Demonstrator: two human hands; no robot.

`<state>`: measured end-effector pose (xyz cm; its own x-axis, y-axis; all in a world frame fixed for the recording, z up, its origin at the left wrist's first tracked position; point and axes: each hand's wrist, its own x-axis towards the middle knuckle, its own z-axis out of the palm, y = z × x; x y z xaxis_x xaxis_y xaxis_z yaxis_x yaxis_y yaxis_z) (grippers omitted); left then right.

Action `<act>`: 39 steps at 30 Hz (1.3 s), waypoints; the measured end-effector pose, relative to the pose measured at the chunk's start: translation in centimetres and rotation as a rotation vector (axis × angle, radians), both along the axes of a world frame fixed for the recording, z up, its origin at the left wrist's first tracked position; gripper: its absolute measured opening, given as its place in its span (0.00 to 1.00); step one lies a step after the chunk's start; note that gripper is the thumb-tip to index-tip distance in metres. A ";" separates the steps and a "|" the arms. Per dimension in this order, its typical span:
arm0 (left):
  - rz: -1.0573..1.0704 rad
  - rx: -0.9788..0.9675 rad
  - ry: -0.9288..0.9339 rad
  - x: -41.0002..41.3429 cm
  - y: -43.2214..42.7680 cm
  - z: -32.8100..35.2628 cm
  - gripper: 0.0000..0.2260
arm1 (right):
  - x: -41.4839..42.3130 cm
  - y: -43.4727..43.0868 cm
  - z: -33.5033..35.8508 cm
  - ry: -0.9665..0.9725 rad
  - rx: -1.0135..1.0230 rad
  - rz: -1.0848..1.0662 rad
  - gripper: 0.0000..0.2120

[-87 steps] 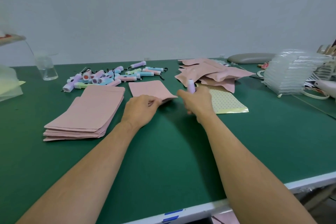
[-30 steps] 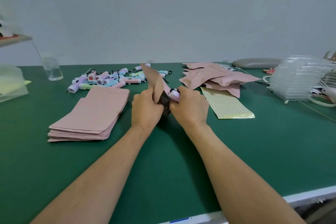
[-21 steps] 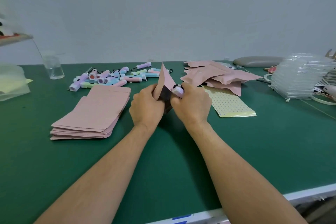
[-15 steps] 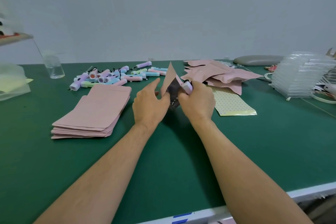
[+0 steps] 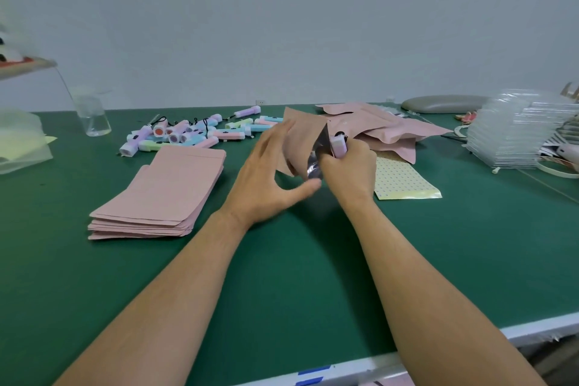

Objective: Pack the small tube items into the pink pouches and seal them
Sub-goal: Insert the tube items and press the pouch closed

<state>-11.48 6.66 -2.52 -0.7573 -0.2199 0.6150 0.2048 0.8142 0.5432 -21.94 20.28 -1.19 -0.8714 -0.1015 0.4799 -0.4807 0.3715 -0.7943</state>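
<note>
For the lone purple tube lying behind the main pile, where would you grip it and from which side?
Probably across the middle of the purple tube, from above: it lies flat on its side on the table, apart from the pile, so both long flanks are free.

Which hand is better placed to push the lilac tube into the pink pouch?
Right. The right hand grips the small lilac plastic tube at the mouth of the foil-lined pink pouch; the left hand lies open against its side.
</note>
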 end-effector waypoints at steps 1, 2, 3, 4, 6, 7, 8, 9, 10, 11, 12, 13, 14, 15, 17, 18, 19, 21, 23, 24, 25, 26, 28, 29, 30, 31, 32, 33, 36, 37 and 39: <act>-0.004 -0.033 -0.005 -0.1 -0.1 0.0 0.49 | -0.1 0.1 0.1 -0.011 -0.003 0.013 0.11; 0.018 -0.090 0.008 -0.1 -0.2 0.1 0.53 | -0.1 0.1 0.1 -0.022 0.006 0.038 0.09; 0.041 -0.156 0.029 -0.3 -0.3 0.1 0.56 | 0.1 0.1 0.2 -0.025 0.021 0.074 0.09; 0.050 -0.218 0.042 -0.4 -0.4 0.2 0.58 | 0.2 0.0 0.3 -0.020 0.041 0.116 0.08; 0.020 -0.292 -0.002 -0.5 -0.6 0.5 0.65 | 0.8 -0.1 0.5 0.011 0.087 0.179 0.08; 0.002 -0.314 -0.033 -0.5 -0.7 0.6 0.68 | 1.0 -0.2 0.5 0.029 0.093 0.199 0.09; -0.001 -0.339 -0.039 -0.5 -0.9 0.7 0.69 | 1.3 -0.3 0.6 0.043 0.086 0.215 0.11; 0.013 -0.377 -0.013 -0.6 -1.0 0.8 0.68 | 1.5 -0.4 0.7 0.052 0.072 0.230 0.12; 0.036 -0.423 0.032 -0.6 -1.2 0.9 0.64 | 1.6 -0.5 0.7 0.056 0.061 0.245 0.12; 0.054 -0.457 0.075 -0.5 -1.2 0.9 0.59 | 1.6 -0.5 0.7 0.053 0.051 0.260 0.12; 0.061 -0.461 0.101 -0.4 -1.2 1.0 0.56 | 1.6 -0.4 0.7 0.047 0.042 0.272 0.12; 0.063 -0.438 0.119 -0.2 -1.2 0.9 0.53 | 1.6 -0.4 0.7 0.040 0.032 0.280 0.13; 0.075 -0.403 0.140 -0.1 -1.2 0.8 0.51 | 1.6 -0.4 0.7 0.034 0.016 0.282 0.14; 0.103 -0.367 0.164 -0.1 -1.1 0.6 0.50 | 1.7 -0.3 0.7 0.031 -0.007 0.281 0.16; 0.190 -0.291 0.192 -0.1 -1.1 0.5 0.49 | 1.8 -0.1 0.9 0.020 -0.094 0.293 0.17; 0.229 -0.238 0.210 -0.2 -1.2 0.5 0.50 | 1.9 0.0 1.1 -0.012 -0.169 0.322 0.19; 0.259 -0.170 0.242 -0.3 -1.2 0.5 0.51 | 2.0 0.1 1.3 -0.066 -0.248 0.362 0.21; 0.294 -0.012 0.323 -0.6 -1.5 0.6 0.52 | 1.8 0.2 1.6 -0.196 -0.360 0.429 0.34; 0.305 0.089 0.363 -1.0 -2.1 0.4 0.52 | 1.4 0.4 1.7 -0.265 -0.408 0.444 0.42; 0.309 0.112 0.369 -1.2 -2.3 0.2 0.53 | 1.3 0.5 1.7 -0.277 -0.419 0.438 0.42; 0.318 0.127 0.371 -1.3 -2.5 0.1 0.53 | 1.2 0.5 1.7 -0.280 -0.417 0.425 0.40; 0.329 0.138 0.375 -1.4 -2.6 0.0 0.53 | 1.1 0.5 1.7 -0.275 -0.400 0.407 0.38; 0.343 0.163 0.390 -1.5 -2.6 -0.1 0.53 | 1.1 0.4 1.6 -0.244 -0.343 0.374 0.34; 0.339 0.177 0.397 -1.5 -2.5 -0.1 0.53 | 1.0 0.3 1.5 -0.220 -0.315 0.365 0.30; 0.331 0.188 0.405 -1.6 -2.5 0.0 0.53 | 1.0 0.2 1.4 -0.182 -0.294 0.361 0.23; 0.328 0.193 0.414 -1.5 -2.4 0.1 0.53 | 1.0 0.0 1.4 -0.146 -0.278 0.358 0.16; 0.339 0.193 0.426 -1.5 -2.3 0.1 0.52 | 1.1 -0.1 1.3 -0.123 -0.272 0.358 0.11; 0.363 0.189 0.439 -1.4 -2.2 0.2 0.52 | 1.2 -0.2 1.3 -0.111 -0.268 0.365 0.11; 0.434 0.155 0.445 -1.0 -1.8 0.4 0.51 | 1.5 -0.5 1.2 -0.083 -0.209 0.381 0.14; 0.456 0.142 0.439 -1.0 -1.7 0.5 0.51 | 1.5 -0.5 1.2 -0.058 -0.185 0.371 0.16; 0.492 0.113 0.436 -0.9 -1.5 0.6 0.51 | 1.5 -0.5 1.3 0.007 -0.168 0.341 0.19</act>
